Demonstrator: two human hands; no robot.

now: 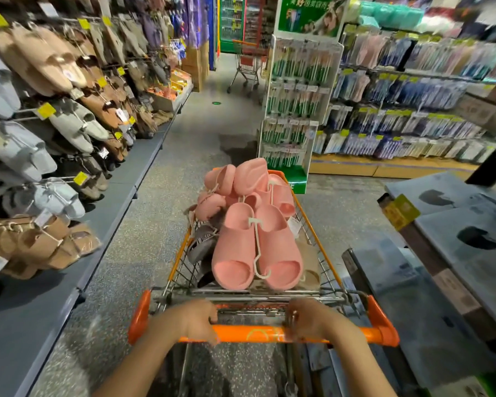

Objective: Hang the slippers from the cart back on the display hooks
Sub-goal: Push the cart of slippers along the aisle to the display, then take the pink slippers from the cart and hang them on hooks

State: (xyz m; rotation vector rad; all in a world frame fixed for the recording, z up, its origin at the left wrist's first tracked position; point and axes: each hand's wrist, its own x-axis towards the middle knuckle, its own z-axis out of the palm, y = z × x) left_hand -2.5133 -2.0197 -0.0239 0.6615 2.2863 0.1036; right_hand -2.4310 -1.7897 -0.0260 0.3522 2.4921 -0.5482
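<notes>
Both hands are wrapped around the orange cart handle (pixel 264 333): the left hand (pixel 199 320) curls over it left of centre, the right hand (pixel 305 319) closes on it right of centre. Neither holds a slipper; each is occupied with the bar alone.

Straight ahead of that grip, inside the wire basket of the shopping cart (pixel 318 242), lies the nearest pair of pink slippers (pixel 257 247). The pair rests flat on top of the load, toes toward the handle and heels away, so its long axis runs along the cart's own length. A white plastic hanger (pixel 258 247) runs down between the two soles, with its hook end at the toe side (the end closest to the person). The pair sits about midway between the hands, perhaps slightly nearer the right. More pink slippers (pixel 241 181) are heaped at the far end of the basket, with something grey (pixel 201 245) tucked beneath on the left.

The display hooks (pixel 29 113), hung with beige and grey slippers, line the shelving on the left of the aisle, so the left hand is the nearer one to them. I judge the hanging has not begun for this load.
</notes>
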